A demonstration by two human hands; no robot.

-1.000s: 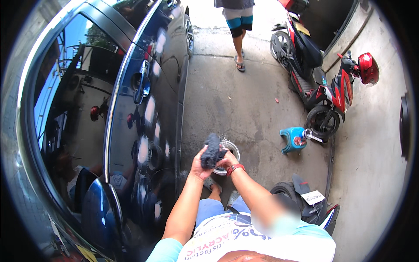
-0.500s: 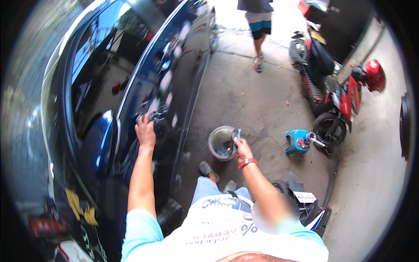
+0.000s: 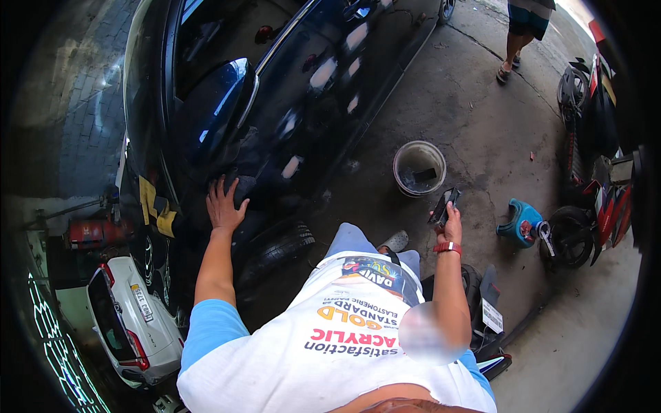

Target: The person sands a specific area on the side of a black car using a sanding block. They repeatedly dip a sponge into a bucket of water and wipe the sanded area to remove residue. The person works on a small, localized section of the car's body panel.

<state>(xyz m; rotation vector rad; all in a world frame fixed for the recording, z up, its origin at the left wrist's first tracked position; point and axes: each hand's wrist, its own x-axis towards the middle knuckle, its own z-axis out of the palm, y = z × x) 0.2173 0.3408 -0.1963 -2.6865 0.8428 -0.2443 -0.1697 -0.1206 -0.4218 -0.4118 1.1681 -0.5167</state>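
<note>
My left hand (image 3: 226, 206) lies with fingers spread on the dark blue car (image 3: 268, 155), on the fender just ahead of the side mirror (image 3: 215, 110). A dull grey patch shows by its fingertips; I cannot tell whether it is wet paint or a thin sheet. Pale rough patches (image 3: 322, 74) mark the car's door. In my right hand (image 3: 451, 227) is a dark, flat rectangular block (image 3: 442, 205), held away from the car. Just beyond it a whitish bucket (image 3: 402, 165) stands on the floor, with murky water and another dark piece inside.
A blue plastic stool (image 3: 511, 227) stands right of the bucket, with small items on it. Red motorcycles (image 3: 616, 213) line the right wall. A person in striped shorts (image 3: 529, 20) is at the far right. A white car (image 3: 124, 316) and a red tank (image 3: 100, 233) are at the left.
My left hand has gone from the door beyond the mirror to the fender. My view has swung, with the bucket now further right. The block stays in my right hand. The other person has come nearer.
</note>
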